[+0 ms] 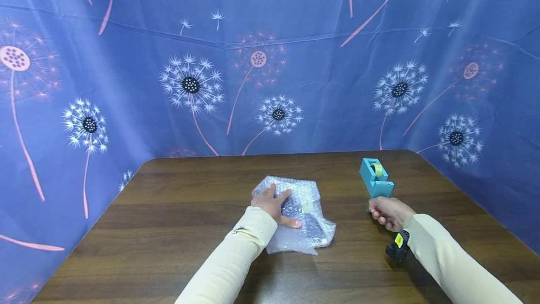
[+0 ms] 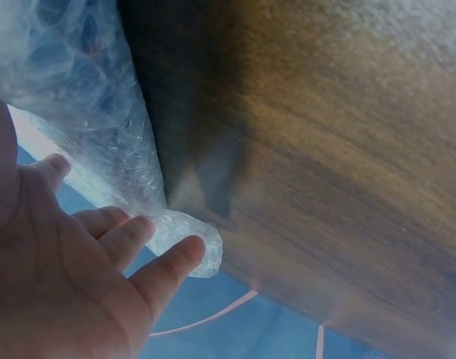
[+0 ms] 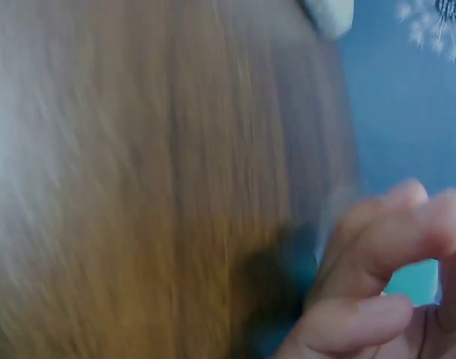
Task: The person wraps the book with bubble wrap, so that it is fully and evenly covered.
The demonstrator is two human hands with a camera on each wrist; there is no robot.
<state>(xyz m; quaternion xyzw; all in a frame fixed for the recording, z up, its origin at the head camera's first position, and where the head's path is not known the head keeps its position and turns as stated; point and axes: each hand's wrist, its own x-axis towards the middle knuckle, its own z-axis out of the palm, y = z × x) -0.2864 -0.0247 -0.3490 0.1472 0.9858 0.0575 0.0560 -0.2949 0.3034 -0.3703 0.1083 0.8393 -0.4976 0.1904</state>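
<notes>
Bubble wrap (image 1: 310,196) lies folded as a flat bundle on the table, its lower right corner loose and crumpled. My left hand (image 1: 274,205) rests on the bundle's left part, fingers spread and thumb pointing right. In the left wrist view the fingers (image 2: 172,273) lie straight against the bubble wrap (image 2: 101,142). Just in front of a turquoise tape dispenser (image 1: 375,179) with a yellowish roll, my right hand (image 1: 390,212) has its fingers curled and pinches a small strip of clear tape (image 1: 368,206). That strip is blurred in the right wrist view.
The brown wooden table (image 1: 168,210) carries the bundle near its middle and the dispenser at the back right. A blue curtain (image 1: 320,74) with a dandelion print hangs behind the table and along its sides.
</notes>
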